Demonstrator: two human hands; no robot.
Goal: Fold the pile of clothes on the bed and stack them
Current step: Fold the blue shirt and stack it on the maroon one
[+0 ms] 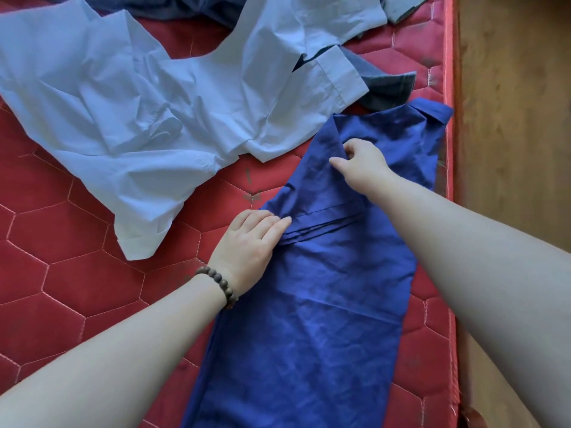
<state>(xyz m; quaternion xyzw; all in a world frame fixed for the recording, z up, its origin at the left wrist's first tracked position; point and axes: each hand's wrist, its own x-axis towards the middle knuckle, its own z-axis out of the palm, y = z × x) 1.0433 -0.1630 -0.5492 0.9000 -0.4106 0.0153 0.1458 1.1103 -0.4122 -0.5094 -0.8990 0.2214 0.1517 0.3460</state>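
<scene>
Light blue shirt [148, 97]: is being left crumpled on the bed [55, 257], at ten o'clock of the hands; thin, limp cloth.
Left hand [247, 242]: is being pressed with straight fingers on the sleeve fold; nothing is being clasped.
Blue shirt [309, 319]: is being folded along the bed's right edge; judged light, soft and crease-prone, best taken at seams.
Right hand [361, 163]: at one o'clock of the left; a fold of the blue shirt is being pinched.

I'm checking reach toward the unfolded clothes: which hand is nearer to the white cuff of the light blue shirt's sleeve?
Left. The left hand rests on the dark blue shirt, just right of the cuff; the right hand pinches fabric farther right.
</scene>
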